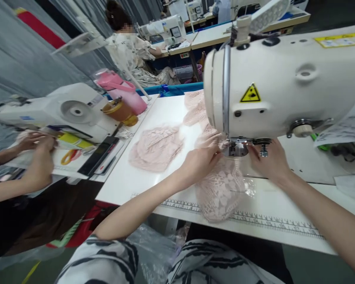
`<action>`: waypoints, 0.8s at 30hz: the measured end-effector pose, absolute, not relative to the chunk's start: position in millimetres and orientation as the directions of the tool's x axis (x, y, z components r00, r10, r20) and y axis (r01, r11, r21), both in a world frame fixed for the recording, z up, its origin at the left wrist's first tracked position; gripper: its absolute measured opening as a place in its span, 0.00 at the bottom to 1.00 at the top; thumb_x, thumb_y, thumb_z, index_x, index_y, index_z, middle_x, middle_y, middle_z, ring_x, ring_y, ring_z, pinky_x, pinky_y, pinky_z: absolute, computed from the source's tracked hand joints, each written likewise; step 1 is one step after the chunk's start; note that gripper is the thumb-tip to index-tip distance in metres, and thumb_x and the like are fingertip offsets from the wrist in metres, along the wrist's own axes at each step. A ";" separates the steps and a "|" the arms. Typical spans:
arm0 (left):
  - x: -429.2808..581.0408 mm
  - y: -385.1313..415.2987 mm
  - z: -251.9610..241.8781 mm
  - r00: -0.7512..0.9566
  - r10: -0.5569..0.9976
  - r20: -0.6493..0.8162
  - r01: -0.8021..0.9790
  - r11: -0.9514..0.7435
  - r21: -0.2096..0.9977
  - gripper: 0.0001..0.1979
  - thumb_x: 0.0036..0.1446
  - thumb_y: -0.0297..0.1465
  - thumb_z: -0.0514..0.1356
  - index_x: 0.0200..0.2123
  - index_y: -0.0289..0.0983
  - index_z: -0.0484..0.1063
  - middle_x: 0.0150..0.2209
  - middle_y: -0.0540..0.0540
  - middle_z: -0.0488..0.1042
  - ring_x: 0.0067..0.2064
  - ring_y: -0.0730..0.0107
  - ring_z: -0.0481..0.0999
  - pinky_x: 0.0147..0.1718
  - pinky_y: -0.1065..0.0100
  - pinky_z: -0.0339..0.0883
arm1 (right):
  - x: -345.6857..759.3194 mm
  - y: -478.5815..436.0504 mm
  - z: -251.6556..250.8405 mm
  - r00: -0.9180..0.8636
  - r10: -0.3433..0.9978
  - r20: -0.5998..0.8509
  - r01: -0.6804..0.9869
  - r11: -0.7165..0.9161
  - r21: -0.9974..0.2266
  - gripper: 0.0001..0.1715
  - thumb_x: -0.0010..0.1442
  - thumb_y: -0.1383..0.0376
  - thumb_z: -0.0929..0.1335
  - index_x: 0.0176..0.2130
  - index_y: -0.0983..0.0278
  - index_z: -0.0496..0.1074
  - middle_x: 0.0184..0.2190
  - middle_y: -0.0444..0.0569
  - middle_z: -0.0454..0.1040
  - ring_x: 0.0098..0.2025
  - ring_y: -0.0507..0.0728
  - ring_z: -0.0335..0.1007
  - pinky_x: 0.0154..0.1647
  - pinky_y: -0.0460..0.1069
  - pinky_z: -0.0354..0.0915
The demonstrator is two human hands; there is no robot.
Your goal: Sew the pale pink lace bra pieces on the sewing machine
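A white sewing machine (278, 83) stands in front of me, its metal presser area (236, 146) low between my hands. Pale pink lace fabric (220, 193) runs under it and drapes toward the table's front edge. To the left of the needle area, my left hand (199, 163) has its fingers closed on the lace, with fabric bunched beyond the fingertips. My right hand (270, 163) is just right of the presser area, near the machine bed; the machine's parts hide its fingers, so their grip cannot be made out.
A pink lace piece (158, 149) lies on the white table left of me, and more pink fabric (195, 104) lies behind. A ruler strip (254, 219) follows the front edge. At left, a co-worker's hands (37, 142) work by another machine (73, 112), near a pink jug (127, 92).
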State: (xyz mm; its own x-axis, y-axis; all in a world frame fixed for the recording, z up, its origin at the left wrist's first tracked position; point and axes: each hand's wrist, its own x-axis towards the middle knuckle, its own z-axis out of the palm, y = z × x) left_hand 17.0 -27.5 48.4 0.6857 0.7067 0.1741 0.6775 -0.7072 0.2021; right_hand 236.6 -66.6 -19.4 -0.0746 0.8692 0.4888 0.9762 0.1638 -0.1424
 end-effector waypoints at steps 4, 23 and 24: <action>25.5 -42.4 28.6 0.805 0.508 0.307 0.539 -0.842 -0.018 0.11 0.66 0.31 0.52 0.43 0.32 0.72 0.43 0.41 0.77 0.43 0.61 0.77 0.37 0.62 0.74 | 236.2 -67.8 -19.2 -0.028 0.854 0.520 0.976 0.136 -0.171 0.17 0.57 0.70 0.61 0.19 0.62 0.69 0.23 0.50 0.72 0.31 0.59 0.66 0.36 0.53 0.62; 24.2 -31.6 -2.4 0.828 0.453 0.331 0.452 -0.888 0.085 0.18 0.66 0.32 0.52 0.56 0.31 0.68 0.56 0.38 0.69 0.59 0.57 0.68 0.58 0.55 0.66 | 221.1 -76.3 -16.5 -0.151 0.914 0.377 0.913 0.275 -0.301 0.17 0.66 0.59 0.60 0.48 0.54 0.74 0.34 0.47 0.78 0.39 0.57 0.72 0.44 0.53 0.66; 24.1 -31.3 -2.3 0.829 0.450 0.331 0.451 -0.889 0.078 0.18 0.66 0.32 0.52 0.55 0.30 0.68 0.56 0.38 0.69 0.59 0.57 0.69 0.58 0.55 0.66 | 220.7 -76.4 -14.7 -0.149 0.914 0.376 0.914 0.272 -0.300 0.17 0.66 0.60 0.60 0.48 0.54 0.74 0.33 0.47 0.77 0.38 0.57 0.72 0.44 0.53 0.65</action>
